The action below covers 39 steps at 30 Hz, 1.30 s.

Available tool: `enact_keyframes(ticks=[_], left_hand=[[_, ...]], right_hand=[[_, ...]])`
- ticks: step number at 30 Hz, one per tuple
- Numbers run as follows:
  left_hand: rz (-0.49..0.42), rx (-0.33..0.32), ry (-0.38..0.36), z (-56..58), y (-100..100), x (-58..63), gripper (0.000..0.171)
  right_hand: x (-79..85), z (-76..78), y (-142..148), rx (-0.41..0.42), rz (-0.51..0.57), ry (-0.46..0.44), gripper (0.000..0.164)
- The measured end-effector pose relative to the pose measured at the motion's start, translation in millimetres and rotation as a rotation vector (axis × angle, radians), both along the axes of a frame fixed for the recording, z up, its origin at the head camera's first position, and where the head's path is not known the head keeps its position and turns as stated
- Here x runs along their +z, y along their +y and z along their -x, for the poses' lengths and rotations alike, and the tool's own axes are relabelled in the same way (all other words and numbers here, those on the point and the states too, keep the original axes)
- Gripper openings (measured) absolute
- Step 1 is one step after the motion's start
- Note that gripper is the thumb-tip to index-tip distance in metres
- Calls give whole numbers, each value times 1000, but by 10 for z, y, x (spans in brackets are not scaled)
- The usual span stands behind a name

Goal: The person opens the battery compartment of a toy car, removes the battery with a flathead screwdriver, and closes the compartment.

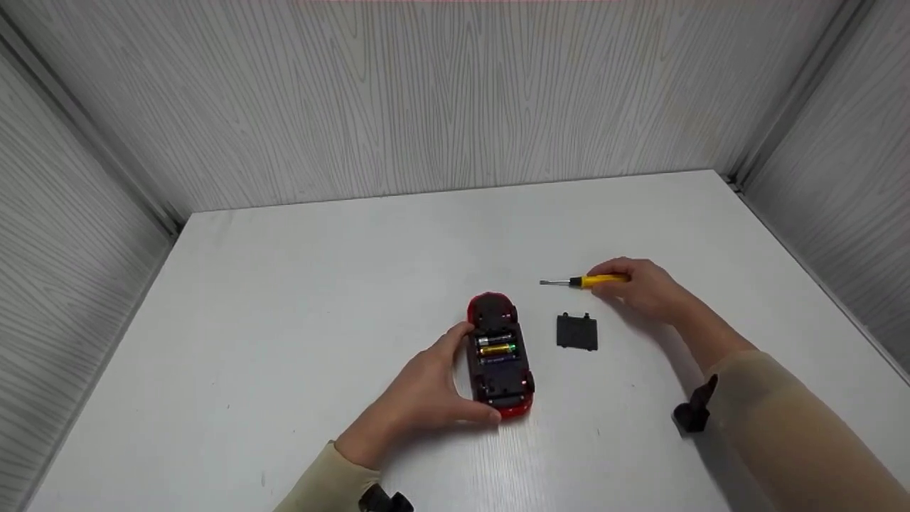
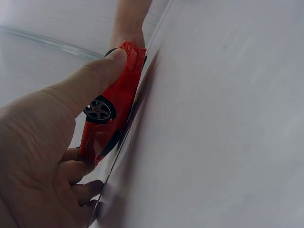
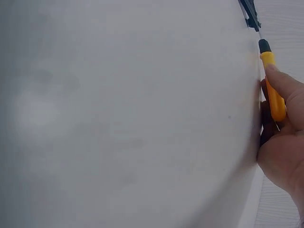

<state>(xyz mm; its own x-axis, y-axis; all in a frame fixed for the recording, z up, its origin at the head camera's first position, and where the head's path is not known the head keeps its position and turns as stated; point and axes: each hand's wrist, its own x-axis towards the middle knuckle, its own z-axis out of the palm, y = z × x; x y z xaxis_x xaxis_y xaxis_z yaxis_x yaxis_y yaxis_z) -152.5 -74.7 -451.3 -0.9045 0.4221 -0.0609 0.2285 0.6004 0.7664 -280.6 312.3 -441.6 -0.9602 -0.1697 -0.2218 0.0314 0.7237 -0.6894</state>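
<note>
**Toy car point(image 1: 503, 378) with batteries point(image 1: 497, 349) exposed; screwdriver point(image 1: 584, 281) held in right hand point(image 1: 643, 290)**

The red toy car is positioned near the centre of the desk point(image 1: 320, 306), turned with its black underside up. Its length is aligned roughly near to far, the far end angled slightly to the left. Three batteries are seated side by side in the underside: one silvery at the far side, one gold with a green end in the middle, and one dark bluish at the near side.

The car is gripped from the left by the left hand point(image 1: 425, 387). The thumb is placed at the near end; the fingers are set against the left side, farther along. A silver-spoked wheel point(image 2: 99, 110) is exposed beside the thumb in the left wrist view.

The screwdriver is pinched by its yellow handle between the thumb and fingers of the right hand, to the far right of the car. Its metal tip is directed left. Whether the tool is supported by the desk cannot be told.

A black cover point(image 1: 576, 332) is laid flat to the right of the car, on the near side of the screwdriver. The desk is bordered at the far side by a wood-grained panel point(image 1: 455, 92).
</note>
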Motion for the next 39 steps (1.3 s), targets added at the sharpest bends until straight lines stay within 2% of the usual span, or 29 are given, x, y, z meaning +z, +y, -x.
enact_keyframes(ticks=[14, 19, 24, 28, 32, 35, 39], left_hand=[[-6, -7, -3, 6, 28, -20, 128], [3, -12, 14, 37, 25, -50, 128], [20, -1, -1, 41, 11, -71, 130], [23, 7, -9, 43, -8, -61, 131], [19, 7, 1, 52, -25, -49, 130], [14, 7, 5, 56, -31, -45, 130], [8, 7, 1, 61, -26, -42, 131]], right_hand=[[-59, -11, 64, -51, 133, 0, 33], [-62, -6, 90, -137, 201, 10, 43], [5, -4, 52, -273, 348, -25, 56], [151, -24, -55, -319, 530, -15, 57], [329, -94, -226, -308, 710, 45, 53], [438, -178, -360, -258, 824, 87, 51], [543, -309, -501, -164, 843, 157, 49]])
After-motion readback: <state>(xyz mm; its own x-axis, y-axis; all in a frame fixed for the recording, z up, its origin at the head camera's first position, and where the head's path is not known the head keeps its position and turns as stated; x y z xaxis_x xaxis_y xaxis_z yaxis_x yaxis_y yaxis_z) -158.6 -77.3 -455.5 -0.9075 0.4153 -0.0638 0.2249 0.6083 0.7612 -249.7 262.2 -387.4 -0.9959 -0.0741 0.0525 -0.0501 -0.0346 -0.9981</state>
